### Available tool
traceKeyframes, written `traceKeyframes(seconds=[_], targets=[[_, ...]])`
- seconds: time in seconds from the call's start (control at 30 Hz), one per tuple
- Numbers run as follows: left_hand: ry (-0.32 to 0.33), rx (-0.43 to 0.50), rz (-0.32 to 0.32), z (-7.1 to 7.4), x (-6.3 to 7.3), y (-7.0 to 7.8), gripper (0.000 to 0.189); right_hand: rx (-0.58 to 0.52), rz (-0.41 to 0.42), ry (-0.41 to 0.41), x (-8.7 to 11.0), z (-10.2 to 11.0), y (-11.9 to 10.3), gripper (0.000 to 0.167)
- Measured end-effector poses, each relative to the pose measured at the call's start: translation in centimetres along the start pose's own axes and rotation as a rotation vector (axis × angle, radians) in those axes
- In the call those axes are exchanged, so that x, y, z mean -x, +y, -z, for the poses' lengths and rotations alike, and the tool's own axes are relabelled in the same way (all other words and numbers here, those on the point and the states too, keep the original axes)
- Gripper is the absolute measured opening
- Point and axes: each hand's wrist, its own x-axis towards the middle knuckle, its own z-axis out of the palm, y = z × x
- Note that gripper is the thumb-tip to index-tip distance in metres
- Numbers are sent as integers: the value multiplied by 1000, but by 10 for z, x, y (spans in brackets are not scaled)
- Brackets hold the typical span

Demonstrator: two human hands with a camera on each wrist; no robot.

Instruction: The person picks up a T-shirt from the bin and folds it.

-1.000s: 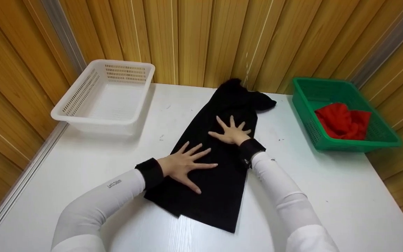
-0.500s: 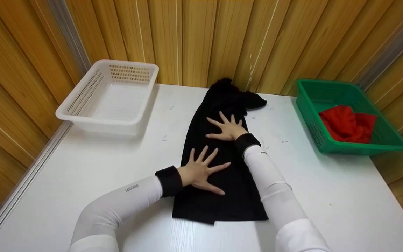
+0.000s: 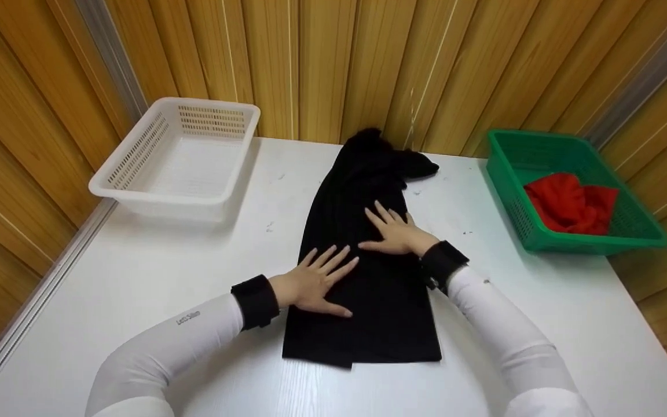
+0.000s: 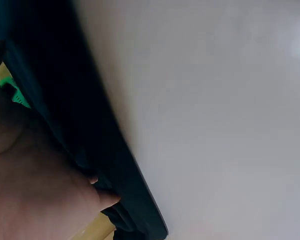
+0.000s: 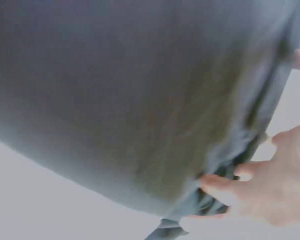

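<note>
A black garment (image 3: 391, 330) lies flat and lengthwise on the white table, bunched at its far end, with its straight hem toward me. My left hand (image 3: 313, 286) rests palm down on its left side, fingers straight. Higher up and to the right, my right hand (image 3: 397, 236) presses on the cloth with extended fingers. In the left wrist view the left hand (image 4: 35, 185) is seen from the palm side against the dark cloth (image 4: 85, 100). In the right wrist view the right hand (image 5: 270, 190) touches the garment (image 5: 115, 100) near its edge.
A white perforated basket (image 3: 174, 200) stands at the back left. On the right, a green basket (image 3: 510, 202) holds a red cloth (image 3: 571, 202). Behind the table (image 3: 212, 249) rises a wood-panelled wall (image 3: 322, 69), close to the garment's far end.
The garment's near end has swung right and its far end slightly left, so it lies straighter. Within the last half second, the right hand slid right and nearer, and the left hand moved slightly left.
</note>
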Motion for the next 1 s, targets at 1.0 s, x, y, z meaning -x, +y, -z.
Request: traceKeyframes(seconds=[1.0], targets=[[44, -42, -62, -6, 52, 15, 91, 106, 253, 84, 152, -63, -26, 87]])
